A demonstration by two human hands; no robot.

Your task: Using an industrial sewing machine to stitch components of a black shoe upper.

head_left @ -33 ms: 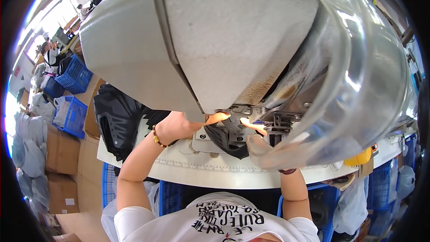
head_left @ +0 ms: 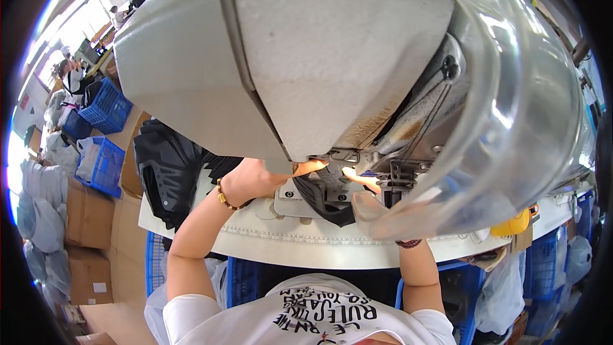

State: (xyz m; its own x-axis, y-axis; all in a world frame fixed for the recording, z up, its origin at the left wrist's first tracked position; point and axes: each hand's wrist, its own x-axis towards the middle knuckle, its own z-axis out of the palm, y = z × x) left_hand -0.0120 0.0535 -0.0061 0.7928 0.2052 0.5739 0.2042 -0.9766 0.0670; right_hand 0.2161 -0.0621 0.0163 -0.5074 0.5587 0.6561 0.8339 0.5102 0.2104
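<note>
Left hand (head_left: 255, 182) and right hand (head_left: 359, 179), fingers flat and extended, press a dark fabric piece (head_left: 322, 195) under the sewing machine head (head_left: 332, 57) on the worktop (head_left: 319, 243). Good feeding probably requires fingertips kept beside the needle. Far left, blue crates (head_left: 102, 166) hold bagged goods.

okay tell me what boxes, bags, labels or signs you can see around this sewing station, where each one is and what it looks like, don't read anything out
Cardboard boxes: stacked on the floor at far left, brown; one bears a small white label.
Plastic bags: piled left of the boxes, pale grey, bulging.
Blue crates: left, behind the boxes, open plastic mesh.
No signs or screens clear enough to tell.
</note>
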